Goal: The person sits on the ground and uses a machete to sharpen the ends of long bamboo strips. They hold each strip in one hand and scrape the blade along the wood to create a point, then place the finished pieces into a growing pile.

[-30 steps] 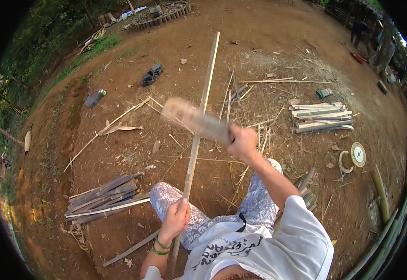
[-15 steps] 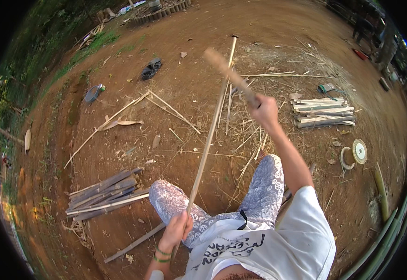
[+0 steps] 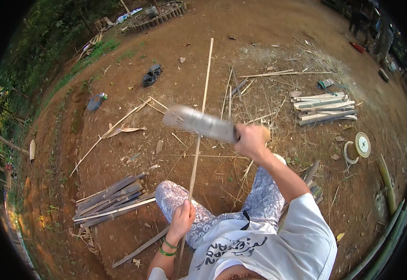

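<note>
My left hand (image 3: 182,218) is closed round a long, thin bamboo strip (image 3: 196,161) near my left knee. From there the strip runs far out ahead over the dirt, its lower end passing back beside my forearm. In my right hand (image 3: 251,141) is a machete, gripped by its pale handle; the wide blade (image 3: 208,125) points left and is smeared by motion. In the picture the blade crosses the strip; whether the two touch I cannot tell.
Stacked split bamboo (image 3: 112,198) lies left of my knee, another bundle (image 3: 325,108) at right. A spool (image 3: 363,144) stands near green bamboo poles (image 3: 390,242). A black bag (image 3: 151,75), a blue-grey dish (image 3: 94,102) and loose strips (image 3: 115,126) lie ahead.
The machete has swung from pointing up and away to lying nearly level toward the left, and my right hand has come lower and nearer. The strip's far end has shifted left.
</note>
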Demonstrator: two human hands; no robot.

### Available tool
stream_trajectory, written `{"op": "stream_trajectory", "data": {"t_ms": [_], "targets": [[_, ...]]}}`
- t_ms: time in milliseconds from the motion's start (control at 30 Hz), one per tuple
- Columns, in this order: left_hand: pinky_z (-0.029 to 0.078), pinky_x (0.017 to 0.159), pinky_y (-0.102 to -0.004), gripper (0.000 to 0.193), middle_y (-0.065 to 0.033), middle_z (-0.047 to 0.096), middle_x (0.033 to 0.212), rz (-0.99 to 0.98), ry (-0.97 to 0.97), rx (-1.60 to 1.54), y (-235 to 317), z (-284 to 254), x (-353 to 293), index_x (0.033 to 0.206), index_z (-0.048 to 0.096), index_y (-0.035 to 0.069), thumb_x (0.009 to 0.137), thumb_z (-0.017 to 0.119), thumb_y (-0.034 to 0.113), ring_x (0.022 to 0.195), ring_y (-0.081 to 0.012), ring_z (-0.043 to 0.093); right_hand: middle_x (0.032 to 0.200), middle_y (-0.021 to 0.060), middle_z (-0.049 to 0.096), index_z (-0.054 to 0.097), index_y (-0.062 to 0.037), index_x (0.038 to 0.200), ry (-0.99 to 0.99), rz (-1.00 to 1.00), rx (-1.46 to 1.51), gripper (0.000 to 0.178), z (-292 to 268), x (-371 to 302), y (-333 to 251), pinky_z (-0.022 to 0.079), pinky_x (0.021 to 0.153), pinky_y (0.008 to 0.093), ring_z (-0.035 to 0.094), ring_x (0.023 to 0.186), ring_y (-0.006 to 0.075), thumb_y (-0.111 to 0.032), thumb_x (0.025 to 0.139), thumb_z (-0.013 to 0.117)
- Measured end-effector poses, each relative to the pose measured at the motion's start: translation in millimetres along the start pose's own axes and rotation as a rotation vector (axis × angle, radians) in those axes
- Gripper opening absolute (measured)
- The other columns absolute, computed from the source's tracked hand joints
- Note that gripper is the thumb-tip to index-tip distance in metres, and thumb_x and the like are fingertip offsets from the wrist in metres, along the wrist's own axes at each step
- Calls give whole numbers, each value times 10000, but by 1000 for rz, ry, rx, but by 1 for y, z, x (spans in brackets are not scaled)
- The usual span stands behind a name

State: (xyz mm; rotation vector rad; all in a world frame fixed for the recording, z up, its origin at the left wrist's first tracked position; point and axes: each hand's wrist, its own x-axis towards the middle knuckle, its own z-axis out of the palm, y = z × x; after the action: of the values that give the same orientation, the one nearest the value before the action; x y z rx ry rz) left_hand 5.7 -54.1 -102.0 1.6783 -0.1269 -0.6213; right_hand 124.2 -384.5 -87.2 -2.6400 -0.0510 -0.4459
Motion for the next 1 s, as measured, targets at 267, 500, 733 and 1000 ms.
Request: {"op": "stream_trajectory", "data": {"t_ms": [267, 500, 733, 1000], "targets": [[272, 455, -271, 514, 19, 354, 569, 467, 157, 652, -17, 3, -38, 701, 378, 99, 1103, 266, 399, 478, -94, 325, 643, 58, 655, 657, -110, 810, 10, 110, -127, 98, -31, 22, 24, 518, 480, 378, 621, 516, 205, -153, 734, 702], [317, 474, -288, 457, -9, 390, 581, 276, 25, 555, -86, -27, -61, 728, 419, 63, 1081, 327, 340, 496, -132, 384, 583, 48, 620, 646, -133, 717, 53, -352, 24, 52, -1, -9, 7, 527, 563, 325, 661, 565, 197, -163, 675, 643], [413, 535, -366, 295, -104, 529, 604, -112, -48, 258, -70, -36, -101, 798, 583, -2, 1002, 536, 207, 548, -232, 530, 654, 82, 666, 755, -70, 958, 140, 409, -195, 241, -47, 88, 165, 554, 553, 346, 659, 583, 169, -278, 896, 650], [421, 400, -285, 330, -38, 545, 527, 28, 229, 292, -13, -10, -23, 818, 543, 27, 1037, 521, 273, 424, -128, 553, 603, 113, 651, 739, -11, 869, 200, 335, 410, 194, 28, 17, 72, 424, 451, 375, 565, 461, 218, -196, 834, 693]]}}
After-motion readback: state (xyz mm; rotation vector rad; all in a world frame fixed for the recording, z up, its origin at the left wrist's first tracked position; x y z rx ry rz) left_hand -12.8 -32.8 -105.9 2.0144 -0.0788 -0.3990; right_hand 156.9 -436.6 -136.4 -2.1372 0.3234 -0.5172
